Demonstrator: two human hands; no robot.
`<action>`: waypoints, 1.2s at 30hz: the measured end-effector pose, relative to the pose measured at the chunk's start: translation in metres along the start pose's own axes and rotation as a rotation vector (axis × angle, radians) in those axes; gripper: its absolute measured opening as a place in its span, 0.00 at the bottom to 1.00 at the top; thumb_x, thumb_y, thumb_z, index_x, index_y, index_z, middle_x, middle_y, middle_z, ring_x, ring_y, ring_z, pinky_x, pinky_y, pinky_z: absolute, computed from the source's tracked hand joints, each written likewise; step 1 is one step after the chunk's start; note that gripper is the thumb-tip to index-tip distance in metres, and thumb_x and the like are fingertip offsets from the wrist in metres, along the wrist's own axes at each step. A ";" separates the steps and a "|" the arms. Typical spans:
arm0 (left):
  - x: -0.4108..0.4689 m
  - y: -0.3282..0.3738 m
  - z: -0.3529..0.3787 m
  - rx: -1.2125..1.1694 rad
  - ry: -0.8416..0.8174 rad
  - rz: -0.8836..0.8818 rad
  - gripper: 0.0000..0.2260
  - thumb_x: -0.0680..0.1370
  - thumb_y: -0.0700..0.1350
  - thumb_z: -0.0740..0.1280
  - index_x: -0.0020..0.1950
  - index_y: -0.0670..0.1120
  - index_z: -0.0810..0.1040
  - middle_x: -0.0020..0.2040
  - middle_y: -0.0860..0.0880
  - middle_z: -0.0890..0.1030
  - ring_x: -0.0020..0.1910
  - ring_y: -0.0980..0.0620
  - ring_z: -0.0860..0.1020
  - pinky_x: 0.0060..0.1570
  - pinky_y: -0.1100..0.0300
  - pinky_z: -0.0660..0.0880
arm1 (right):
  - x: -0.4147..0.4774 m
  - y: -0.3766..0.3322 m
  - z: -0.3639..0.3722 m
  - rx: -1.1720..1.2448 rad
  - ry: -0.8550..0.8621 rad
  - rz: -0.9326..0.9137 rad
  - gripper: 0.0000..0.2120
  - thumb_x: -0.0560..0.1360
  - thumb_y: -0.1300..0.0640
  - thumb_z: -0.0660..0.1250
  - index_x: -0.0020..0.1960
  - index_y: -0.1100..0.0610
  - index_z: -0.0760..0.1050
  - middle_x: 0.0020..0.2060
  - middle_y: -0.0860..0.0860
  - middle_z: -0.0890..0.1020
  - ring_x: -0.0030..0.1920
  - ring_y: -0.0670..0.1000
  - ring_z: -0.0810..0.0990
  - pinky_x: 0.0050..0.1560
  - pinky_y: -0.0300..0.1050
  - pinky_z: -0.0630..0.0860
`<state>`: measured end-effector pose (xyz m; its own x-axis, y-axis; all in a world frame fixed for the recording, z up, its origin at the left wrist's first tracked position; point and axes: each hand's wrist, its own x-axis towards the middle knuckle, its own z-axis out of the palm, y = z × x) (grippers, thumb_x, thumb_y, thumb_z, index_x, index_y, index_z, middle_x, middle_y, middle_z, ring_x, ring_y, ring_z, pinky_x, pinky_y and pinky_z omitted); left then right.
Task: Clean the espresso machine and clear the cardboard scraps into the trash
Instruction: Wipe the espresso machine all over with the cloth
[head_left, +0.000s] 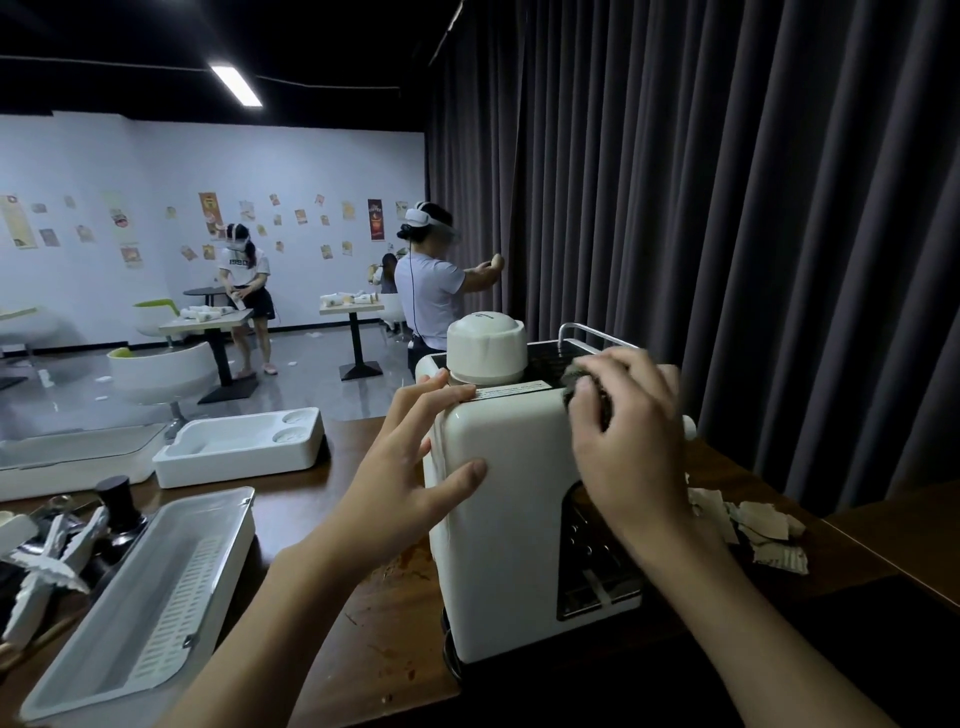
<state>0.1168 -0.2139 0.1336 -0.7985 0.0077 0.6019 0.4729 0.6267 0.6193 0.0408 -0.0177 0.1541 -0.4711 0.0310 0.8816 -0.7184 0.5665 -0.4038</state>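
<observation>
Counter: dark brown wooden counter, with brownish smears just left of the machine's base.
Left hand: the left hand lies with fingers spread and straight, pressed flat on the machine's upper left corner, thumb on its near face. It looks like a steadying hold.
Espresso machine: boxy cream-white espresso machine standing upright on the counter, near its right end. It has rounded corners, a glossy shell, a white domed cap on top and a dark recessed panel low on the near face. No grime shows on the shell.
Right hand: the right hand has its fingers curled round a dark grey cleaning wad and holds it against the machine's top edge. The hand is motion-blurred.
Cardboard scraps: torn pale brown cardboard scraps lie in a loose heap on the counter just right of the machine, apart from both hands.
Done: judging from this, wiping is under way at the top.
Left: the rest of the shell and all the scraps. No trash bin is in view.
</observation>
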 end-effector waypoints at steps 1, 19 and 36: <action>0.000 0.001 0.000 -0.001 0.004 0.006 0.24 0.72 0.60 0.70 0.67 0.66 0.69 0.70 0.66 0.64 0.76 0.64 0.58 0.66 0.59 0.66 | -0.002 -0.006 0.000 -0.025 -0.051 -0.054 0.13 0.78 0.52 0.61 0.56 0.57 0.80 0.53 0.52 0.79 0.53 0.54 0.72 0.57 0.52 0.72; 0.082 0.039 -0.023 0.358 0.012 0.039 0.22 0.78 0.56 0.67 0.71 0.56 0.68 0.69 0.56 0.68 0.64 0.55 0.71 0.62 0.57 0.71 | 0.052 0.015 -0.005 0.016 -0.424 -0.176 0.12 0.73 0.50 0.66 0.53 0.53 0.80 0.48 0.48 0.82 0.51 0.50 0.76 0.52 0.45 0.72; 0.096 0.026 -0.005 0.274 0.113 -0.033 0.16 0.72 0.61 0.70 0.57 0.57 0.75 0.55 0.51 0.80 0.53 0.52 0.79 0.52 0.51 0.77 | 0.047 0.016 -0.002 0.053 -0.340 -0.194 0.14 0.71 0.48 0.63 0.51 0.53 0.81 0.45 0.48 0.83 0.48 0.54 0.78 0.50 0.50 0.76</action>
<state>0.0541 -0.2011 0.2104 -0.7580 -0.0931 0.6456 0.3171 0.8123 0.4895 0.0085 -0.0058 0.1892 -0.4601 -0.3525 0.8149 -0.8321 0.4913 -0.2573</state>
